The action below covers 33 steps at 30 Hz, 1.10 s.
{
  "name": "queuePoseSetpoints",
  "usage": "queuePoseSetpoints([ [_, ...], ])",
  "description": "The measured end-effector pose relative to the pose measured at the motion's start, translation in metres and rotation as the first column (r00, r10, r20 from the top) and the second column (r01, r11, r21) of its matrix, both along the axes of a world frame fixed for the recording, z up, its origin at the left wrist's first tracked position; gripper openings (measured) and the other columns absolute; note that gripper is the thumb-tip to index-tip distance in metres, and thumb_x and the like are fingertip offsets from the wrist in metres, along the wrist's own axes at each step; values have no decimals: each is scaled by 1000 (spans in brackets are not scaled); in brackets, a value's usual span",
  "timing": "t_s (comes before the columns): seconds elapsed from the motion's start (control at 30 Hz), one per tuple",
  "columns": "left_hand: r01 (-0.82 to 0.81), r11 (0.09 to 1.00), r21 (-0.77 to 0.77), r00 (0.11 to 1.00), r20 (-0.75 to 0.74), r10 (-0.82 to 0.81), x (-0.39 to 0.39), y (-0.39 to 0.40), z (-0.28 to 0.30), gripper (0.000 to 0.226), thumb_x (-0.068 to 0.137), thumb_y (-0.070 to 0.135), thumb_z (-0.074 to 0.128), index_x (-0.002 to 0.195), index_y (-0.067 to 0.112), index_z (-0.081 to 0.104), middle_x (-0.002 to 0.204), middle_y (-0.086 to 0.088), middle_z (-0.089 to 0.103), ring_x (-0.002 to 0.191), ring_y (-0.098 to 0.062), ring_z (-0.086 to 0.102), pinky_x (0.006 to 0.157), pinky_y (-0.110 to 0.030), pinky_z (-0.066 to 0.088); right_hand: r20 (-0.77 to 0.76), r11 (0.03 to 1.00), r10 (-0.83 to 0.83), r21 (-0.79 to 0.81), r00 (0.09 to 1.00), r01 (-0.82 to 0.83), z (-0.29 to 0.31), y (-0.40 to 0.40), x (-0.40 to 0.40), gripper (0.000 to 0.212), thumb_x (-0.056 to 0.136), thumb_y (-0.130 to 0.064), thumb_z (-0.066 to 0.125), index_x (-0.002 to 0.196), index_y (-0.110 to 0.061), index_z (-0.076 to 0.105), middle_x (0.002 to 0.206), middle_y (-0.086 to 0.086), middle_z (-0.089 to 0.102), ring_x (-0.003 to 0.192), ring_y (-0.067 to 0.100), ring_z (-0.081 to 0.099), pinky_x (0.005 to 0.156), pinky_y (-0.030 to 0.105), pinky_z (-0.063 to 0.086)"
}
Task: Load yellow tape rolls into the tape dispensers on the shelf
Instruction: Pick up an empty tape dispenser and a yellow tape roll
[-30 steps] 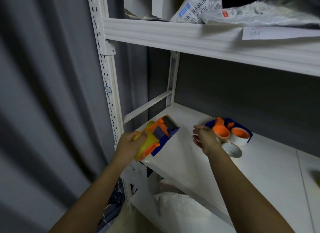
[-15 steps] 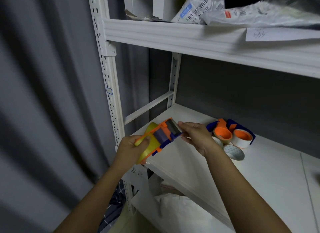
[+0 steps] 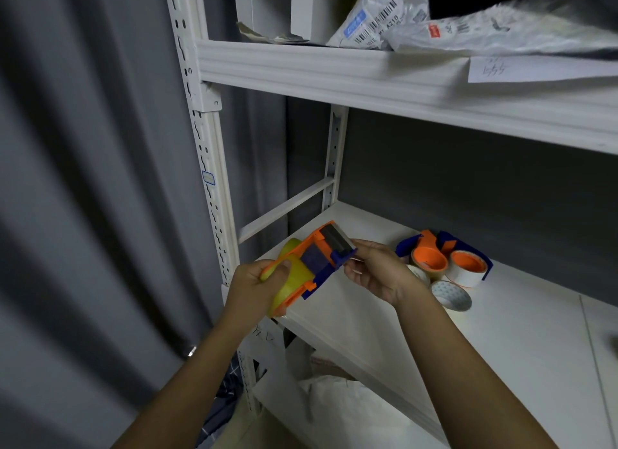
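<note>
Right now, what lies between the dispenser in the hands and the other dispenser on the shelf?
In the head view, the right hand lies between the held dispenser and the second dispenser resting on the shelf.

A parcel bag (image 3: pixel 371 20) on the top shelf (image 3: pixel 334 70) bears a barcode label reading "A21B". A paper slip (image 3: pixel 535 69) there carries illegible handwriting.
</note>
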<state>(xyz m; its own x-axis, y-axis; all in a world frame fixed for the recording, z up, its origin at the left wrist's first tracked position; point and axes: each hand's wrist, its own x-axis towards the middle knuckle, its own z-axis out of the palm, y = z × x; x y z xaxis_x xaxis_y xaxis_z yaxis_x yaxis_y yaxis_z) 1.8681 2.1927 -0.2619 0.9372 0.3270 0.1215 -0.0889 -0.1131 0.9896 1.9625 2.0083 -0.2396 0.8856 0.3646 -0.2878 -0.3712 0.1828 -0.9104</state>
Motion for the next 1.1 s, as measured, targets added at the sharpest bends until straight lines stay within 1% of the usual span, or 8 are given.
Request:
queuePoseSetpoints([
  [0.2,-21,999,-43,999,35,22,6,-4,4,29,90,20,58,63,11,61,49,4,58,42,-4,57,39,-16,44,-19,984,97,151,995,-93,-2,-2,1,16,92,-12,49,89,-17,64,81,3,67,69,11,61,65,23,48],
  [0.3,-50,996,-69,997,63,55,12,-3,6,31,92,22,56,63,13,61,52,4,59,46,-3,57,43,-16,46,35,989,145,31,989,-146,-3,-3,-1,18,94,-24,51,89,-18,68,81,-1,69,72,9,62,68,25,47],
  [0.4,-20,996,-86,997,78,27,16,-5,11,29,93,24,55,67,16,63,52,9,63,49,-1,59,44,-14,47,152,996,22,-87,988,-9,-2,-2,-1,22,96,-28,48,93,-18,67,89,1,69,80,12,62,71,25,48],
  [0.47,-12,997,-77,997,79,18,17,-7,13,29,93,24,54,67,16,62,52,10,63,49,0,59,45,-14,47,258,994,-105,-11,960,112,0,-2,1,26,99,-26,41,105,-16,64,100,4,68,94,17,63,77,26,49],
  [0.57,-24,995,-101,997,69,32,20,-12,12,26,93,25,55,69,18,62,52,12,64,47,2,59,43,-12,46,304,982,-108,181,947,54,3,5,-1,32,101,-28,36,115,-12,60,108,5,69,103,18,64,85,29,53],
  [0.77,-75,992,-98,996,42,79,26,-20,-2,32,93,28,54,63,19,59,49,12,62,45,2,58,42,-11,45,49,904,30,424,998,-49,-19,9,-9,46,96,-43,38,123,-11,57,110,7,70,102,20,65,86,32,52],
  [0.93,-79,992,-96,997,-22,77,44,-29,-15,33,93,34,51,68,16,63,55,9,64,50,-1,60,47,-13,47,24,959,146,242,989,-148,-51,13,-13,64,82,-65,42,124,-20,59,121,7,65,114,24,60,100,43,44],
  [1.1,34,999,-18,989,-144,-36,74,-46,-24,38,97,47,37,79,29,66,77,8,67,71,-1,62,64,-16,47,46,987,130,85,990,-134,-70,20,-4,73,69,-56,67,134,-28,48,124,-1,64,113,17,60,93,37,50],
])
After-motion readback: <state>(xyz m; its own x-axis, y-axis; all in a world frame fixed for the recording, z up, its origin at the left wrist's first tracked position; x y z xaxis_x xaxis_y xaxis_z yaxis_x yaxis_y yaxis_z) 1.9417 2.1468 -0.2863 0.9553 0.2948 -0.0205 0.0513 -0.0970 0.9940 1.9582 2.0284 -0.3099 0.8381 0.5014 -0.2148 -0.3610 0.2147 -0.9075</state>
